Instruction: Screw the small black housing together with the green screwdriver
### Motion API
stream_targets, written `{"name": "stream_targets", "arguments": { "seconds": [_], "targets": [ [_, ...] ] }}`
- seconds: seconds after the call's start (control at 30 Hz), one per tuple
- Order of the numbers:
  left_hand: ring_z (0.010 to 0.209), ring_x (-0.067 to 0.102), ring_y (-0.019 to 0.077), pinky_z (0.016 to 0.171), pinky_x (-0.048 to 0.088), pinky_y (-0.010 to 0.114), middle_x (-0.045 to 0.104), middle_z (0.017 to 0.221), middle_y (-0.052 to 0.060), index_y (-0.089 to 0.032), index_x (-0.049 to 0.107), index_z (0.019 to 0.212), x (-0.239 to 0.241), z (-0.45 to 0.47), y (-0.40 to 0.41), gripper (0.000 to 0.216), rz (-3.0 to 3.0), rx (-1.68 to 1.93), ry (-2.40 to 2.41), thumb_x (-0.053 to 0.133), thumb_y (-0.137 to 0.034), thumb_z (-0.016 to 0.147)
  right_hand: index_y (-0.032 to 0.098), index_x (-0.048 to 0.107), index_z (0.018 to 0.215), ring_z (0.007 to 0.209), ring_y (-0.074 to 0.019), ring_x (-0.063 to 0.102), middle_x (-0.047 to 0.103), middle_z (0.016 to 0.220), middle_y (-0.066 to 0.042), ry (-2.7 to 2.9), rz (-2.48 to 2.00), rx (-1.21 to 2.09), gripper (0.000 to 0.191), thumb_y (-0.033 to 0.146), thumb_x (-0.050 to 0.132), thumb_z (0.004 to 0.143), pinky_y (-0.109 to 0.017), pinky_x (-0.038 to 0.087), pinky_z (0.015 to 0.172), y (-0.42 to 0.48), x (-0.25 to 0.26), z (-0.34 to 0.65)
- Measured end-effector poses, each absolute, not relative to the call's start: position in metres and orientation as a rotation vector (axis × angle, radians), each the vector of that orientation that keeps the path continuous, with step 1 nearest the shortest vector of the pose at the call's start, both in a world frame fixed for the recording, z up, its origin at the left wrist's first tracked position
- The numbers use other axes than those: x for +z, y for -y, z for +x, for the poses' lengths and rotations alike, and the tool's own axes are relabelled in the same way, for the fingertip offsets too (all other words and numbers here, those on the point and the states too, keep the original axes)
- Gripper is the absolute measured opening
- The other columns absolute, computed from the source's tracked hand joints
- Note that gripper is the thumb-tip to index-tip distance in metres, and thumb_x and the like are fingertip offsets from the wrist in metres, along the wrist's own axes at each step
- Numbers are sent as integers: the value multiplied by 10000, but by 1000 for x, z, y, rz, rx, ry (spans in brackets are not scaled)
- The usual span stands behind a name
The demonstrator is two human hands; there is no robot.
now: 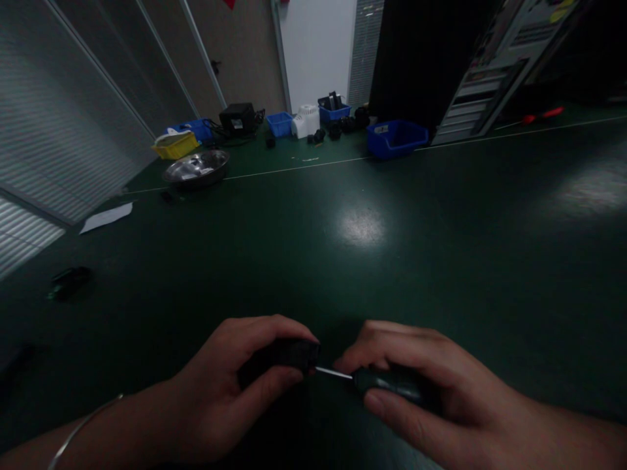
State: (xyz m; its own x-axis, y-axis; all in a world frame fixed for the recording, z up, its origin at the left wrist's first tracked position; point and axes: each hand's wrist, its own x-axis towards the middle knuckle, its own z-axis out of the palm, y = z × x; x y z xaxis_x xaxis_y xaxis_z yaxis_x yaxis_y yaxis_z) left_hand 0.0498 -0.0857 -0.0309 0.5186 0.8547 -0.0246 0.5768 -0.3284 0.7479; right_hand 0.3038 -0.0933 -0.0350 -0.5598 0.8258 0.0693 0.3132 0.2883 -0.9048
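My left hand (230, 385) is closed around a small black part (291, 354), low over the dark green table (362, 248). My right hand (426, 385) grips a screwdriver (386, 382) by its dark handle. The thin metal shaft (333, 373) points left and its tip meets the black part. Both hands sit close together at the near edge of the view. A thin bracelet rings my left wrist.
At the far side stand a metal bowl (196, 168), a yellow bin (176, 145), blue bins (396, 138), a black box (238, 118) and a white device (306, 120). A paper sheet (106, 217) and a small dark object (68, 282) lie at the left. A dark cabinet rises at the back right.
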Motion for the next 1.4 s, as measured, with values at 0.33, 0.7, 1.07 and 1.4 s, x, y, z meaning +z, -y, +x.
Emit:
{"name": "stream_targets", "arguments": {
  "seconds": [0.33, 0.7, 1.07, 1.4],
  "targets": [
    [835, 689, 192, 725, 528, 241, 755, 959, -6, -289, 664, 1076, -30, 50, 85, 213, 2063, 461, -1155, 600, -220, 885, 261, 737, 998, 796, -204, 729, 766, 945, -32, 1997, -1031, 1239, 236, 131, 638, 828, -240, 556, 608, 94, -38, 303],
    [749, 679, 167, 682, 522, 237, 721, 889, -7, -265, 679, 1062, -27, 50, 83, 188, 1883, 386, -1138, 606, -243, 891, 251, 727, 999, 847, -204, 717, 753, 915, -31, 1999, -1031, 1251, 221, 124, 616, 855, -247, 540, 654, 95, -34, 303],
    [759, 673, 143, 676, 508, 195, 733, 883, -23, -266, 668, 1065, -31, 46, 80, 167, 1730, 353, -992, 614, -203, 920, 257, 721, 964, 843, -201, 717, 757, 950, -37, 2008, -1008, 1256, 188, 140, 618, 859, -243, 538, 650, 94, -37, 304],
    [764, 674, 156, 688, 507, 219, 747, 876, -10, -243, 683, 1048, -29, 47, 78, 153, 1669, 388, -985, 635, -222, 904, 260, 718, 961, 923, -215, 711, 756, 980, -39, 1995, -1003, 1248, 186, 138, 629, 853, -238, 539, 664, 95, -40, 303]
  ]
}}
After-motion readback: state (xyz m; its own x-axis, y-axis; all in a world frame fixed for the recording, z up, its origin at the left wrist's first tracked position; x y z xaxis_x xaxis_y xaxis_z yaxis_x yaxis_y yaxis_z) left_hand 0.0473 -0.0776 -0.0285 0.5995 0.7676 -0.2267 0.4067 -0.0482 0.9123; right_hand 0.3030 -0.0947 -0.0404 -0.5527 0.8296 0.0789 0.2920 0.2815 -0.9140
